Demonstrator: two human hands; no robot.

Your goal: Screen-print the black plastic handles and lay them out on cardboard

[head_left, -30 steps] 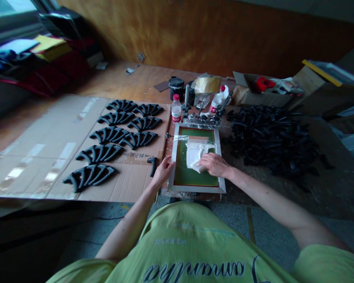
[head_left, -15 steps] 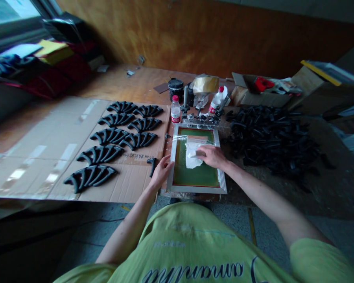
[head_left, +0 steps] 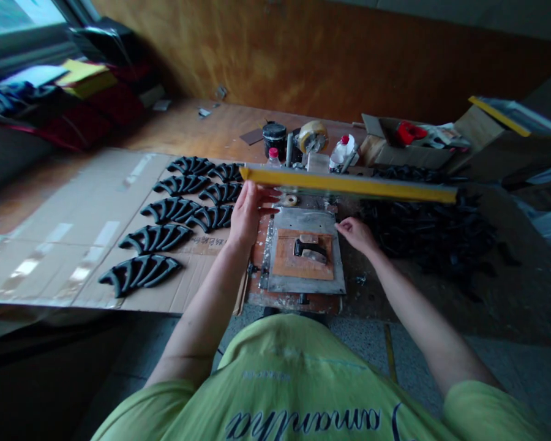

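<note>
A screen-printing frame (head_left: 349, 184), seen nearly edge-on with its yellow edge toward me, is tilted up at the back of the printing base. My left hand (head_left: 247, 211) grips its left end, several fingers reaching beneath it. Below lies a grey metal plate (head_left: 280, 278) carrying a wooden board (head_left: 282, 262). On that board a curved black handle (head_left: 314, 250) rests in a small holder. My right hand (head_left: 356, 233) hovers at the plate's right edge, fingers loosely bent and nothing visible in them. The raised frame hides whatever is behind it.
Black handles (head_left: 140, 272) stand in fanned rows on cardboard (head_left: 92, 245) at left. A dark heap of black parts (head_left: 422, 233) covers the right side. Behind are a black tub (head_left: 274, 136), a tape roll (head_left: 313, 136), bottles (head_left: 342, 152) and an open carton (head_left: 395, 150).
The frame has swung up from lying flat, uncovering the board and black handle. My right hand has let go of the white-wrapped tool and moved right; my left moved up with the frame.
</note>
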